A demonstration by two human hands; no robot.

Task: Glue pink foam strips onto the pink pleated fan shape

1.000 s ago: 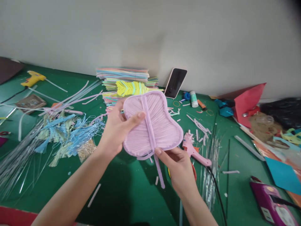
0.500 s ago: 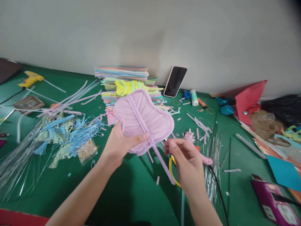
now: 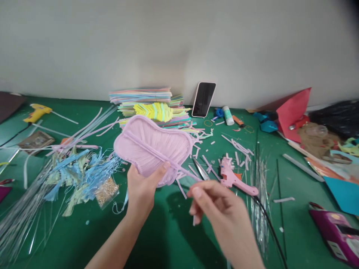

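Observation:
My left hand [image 3: 144, 186] grips the lower edge of a lilac pipe-cleaner panel [image 3: 151, 144] with a wavy outline. Its thumb presses on a lilac pipe-cleaner strip [image 3: 143, 147] that runs diagonally across the panel. The strip's loose end reaches past the right edge to my right hand [image 3: 215, 209], whose fingers are pinched around it. A short lilac tip pokes out below those fingers. Behind the right hand lie scissors [image 3: 200, 170], blades showing and handles hidden. A pink glue gun [image 3: 237, 179] rests just right of them.
Bundles of pipe cleaners [image 3: 140, 96] and a propped phone [image 3: 204, 99] stand along the wall. Blue tassels [image 3: 92, 168], a bag of beads [image 3: 107, 190] and a yellow glue gun [image 3: 39, 113] lie left. Silvery wires [image 3: 260, 190] and a purple device [image 3: 335, 235] are right.
The panel has turned and shifted left and slightly down in my left hand. My right hand has moved down onto the strip's loose end, which has swung upward. The pink glue gun shows more fully.

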